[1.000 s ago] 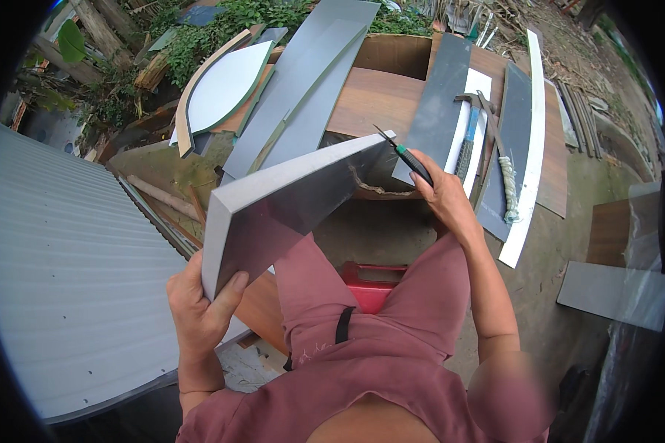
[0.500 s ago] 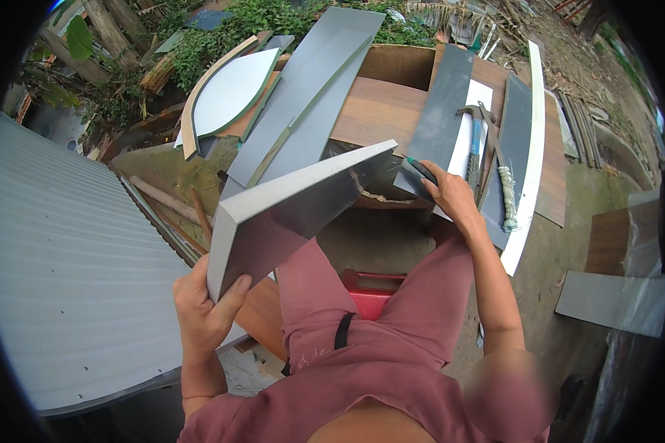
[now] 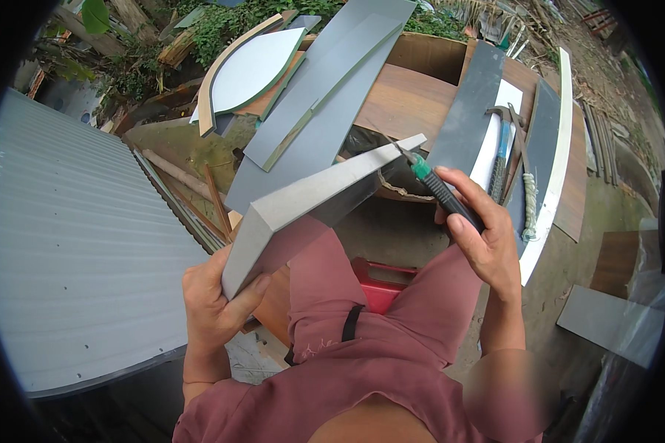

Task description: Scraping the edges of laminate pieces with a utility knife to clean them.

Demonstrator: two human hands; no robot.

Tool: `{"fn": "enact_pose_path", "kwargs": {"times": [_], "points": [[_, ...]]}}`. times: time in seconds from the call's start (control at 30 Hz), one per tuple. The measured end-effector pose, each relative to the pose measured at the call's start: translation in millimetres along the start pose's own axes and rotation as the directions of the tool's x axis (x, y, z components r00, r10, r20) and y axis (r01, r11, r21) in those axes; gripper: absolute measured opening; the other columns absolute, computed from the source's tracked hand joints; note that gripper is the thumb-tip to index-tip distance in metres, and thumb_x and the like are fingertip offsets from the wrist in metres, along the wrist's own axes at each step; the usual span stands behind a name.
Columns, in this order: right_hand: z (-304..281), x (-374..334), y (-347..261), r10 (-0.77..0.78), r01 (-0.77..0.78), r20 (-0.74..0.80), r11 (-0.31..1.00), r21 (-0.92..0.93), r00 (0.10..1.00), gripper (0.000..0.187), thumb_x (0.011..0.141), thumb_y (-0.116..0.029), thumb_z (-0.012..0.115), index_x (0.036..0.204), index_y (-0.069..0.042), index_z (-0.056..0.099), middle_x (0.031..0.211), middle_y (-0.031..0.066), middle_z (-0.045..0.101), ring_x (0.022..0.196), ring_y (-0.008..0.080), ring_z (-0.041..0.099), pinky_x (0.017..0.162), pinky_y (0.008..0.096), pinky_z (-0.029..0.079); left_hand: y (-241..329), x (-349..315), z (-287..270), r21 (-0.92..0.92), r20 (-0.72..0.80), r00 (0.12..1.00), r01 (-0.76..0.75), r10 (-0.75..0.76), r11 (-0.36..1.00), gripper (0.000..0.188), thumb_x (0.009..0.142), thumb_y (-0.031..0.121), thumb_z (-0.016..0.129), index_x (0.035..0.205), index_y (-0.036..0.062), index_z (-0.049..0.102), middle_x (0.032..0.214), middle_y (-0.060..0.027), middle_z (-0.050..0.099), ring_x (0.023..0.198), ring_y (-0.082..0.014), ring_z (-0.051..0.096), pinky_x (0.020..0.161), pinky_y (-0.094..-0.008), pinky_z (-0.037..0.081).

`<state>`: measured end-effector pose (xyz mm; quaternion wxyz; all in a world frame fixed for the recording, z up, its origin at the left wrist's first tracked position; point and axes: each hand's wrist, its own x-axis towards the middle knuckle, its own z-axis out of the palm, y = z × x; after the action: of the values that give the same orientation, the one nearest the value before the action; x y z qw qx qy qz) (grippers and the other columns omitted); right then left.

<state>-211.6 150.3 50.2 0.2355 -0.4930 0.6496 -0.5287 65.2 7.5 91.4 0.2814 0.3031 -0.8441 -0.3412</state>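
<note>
My left hand [image 3: 220, 297] grips the near end of a thick grey panel [image 3: 303, 193], thumb on its underside and fingers round the outer edge. Pale edge faces run along the panel, which tilts up toward its far right end; its lower face is dark and glossy. A utility knife [image 3: 446, 193] with a black and green handle is in my right hand [image 3: 482, 225], the fingers wrapped round the handle. Its thin dark blade points up and left, over the panel's far end. Whether the blade touches the panel I cannot tell.
Beyond the panel, grey boards [image 3: 332, 81] and wood-grain boards [image 3: 403, 96] lie on a low work surface. To the right rest a hammer [image 3: 503, 140], a rope-wrapped tool [image 3: 529, 199] and a long white strip [image 3: 554, 177]. Corrugated metal [image 3: 74, 258] fills the left. A red stool [image 3: 380, 295] shows between my legs.
My right hand has lifted the utility knife off the boards and turned it, bringing its blade to the panel's far end. The view has shifted slightly.
</note>
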Motion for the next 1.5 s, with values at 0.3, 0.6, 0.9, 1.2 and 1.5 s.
{"fn": "enact_pose_path", "kwargs": {"times": [0.3,0.6,0.9,1.2,1.5], "points": [[0,2,-15,-0.136,0.146,0.094,0.984,-0.107,0.986,0.042,0.078,-0.011,0.061,0.12,-0.008,0.059,0.092,0.0128,0.066,0.072,0.023,0.061,0.068,0.0313,0.049,-1,-2,1,-0.005,0.001,0.999,-0.037,0.037,0.999,0.037,0.07,0.0,0.069,0.106,-0.0061,0.06,0.067,-0.0061,0.061,0.055,-0.0105,0.057,0.053,-0.0221,0.043],[-13,1,0,-0.12,0.128,0.171,0.991,-0.036,0.978,0.043,0.084,-0.025,0.055,0.12,-0.002,0.058,0.105,0.0154,0.065,0.07,0.0186,0.065,0.068,0.0283,0.051,1,-6,1,0.024,0.003,1.0,-0.025,0.025,0.999,0.033,0.07,0.0,0.069,0.101,-0.0058,0.061,0.064,-0.0053,0.06,0.053,-0.0094,0.055,0.051,-0.0216,0.042],[-5,-10,-18,-0.202,0.226,0.129,0.952,-0.207,0.971,0.042,0.083,-0.024,0.058,0.119,-0.004,0.059,0.099,0.0153,0.066,0.073,0.0203,0.063,0.072,0.0294,0.049,-1,-10,3,0.019,-0.023,0.999,-0.036,0.036,0.999,0.032,0.07,0.001,0.069,0.101,-0.0061,0.061,0.062,-0.005,0.058,0.051,-0.0097,0.053,0.05,-0.022,0.041],[-9,5,40,0.102,-0.099,0.008,0.978,-0.185,0.995,0.037,0.091,-0.026,0.052,0.126,-0.014,0.056,0.087,0.0124,0.065,0.071,0.0126,0.059,0.074,0.0294,0.048,-5,-9,5,0.014,-0.046,0.999,-0.025,0.025,1.0,0.031,0.07,0.003,0.07,0.099,-0.0063,0.06,0.06,-0.004,0.055,0.05,-0.0092,0.051,0.049,-0.0221,0.039],[-21,24,80,0.381,-0.394,-0.11,0.844,-0.363,0.918,0.037,0.091,-0.028,0.054,0.125,-0.012,0.056,0.072,0.0095,0.059,0.071,0.0154,0.06,0.073,0.0296,0.046,-3,-4,5,-0.011,-0.064,0.998,-0.025,0.024,1.0,0.027,0.071,0.004,0.07,0.094,-0.0061,0.06,0.059,-0.0027,0.054,0.049,-0.0088,0.046,0.049,-0.0216,0.037]]}}
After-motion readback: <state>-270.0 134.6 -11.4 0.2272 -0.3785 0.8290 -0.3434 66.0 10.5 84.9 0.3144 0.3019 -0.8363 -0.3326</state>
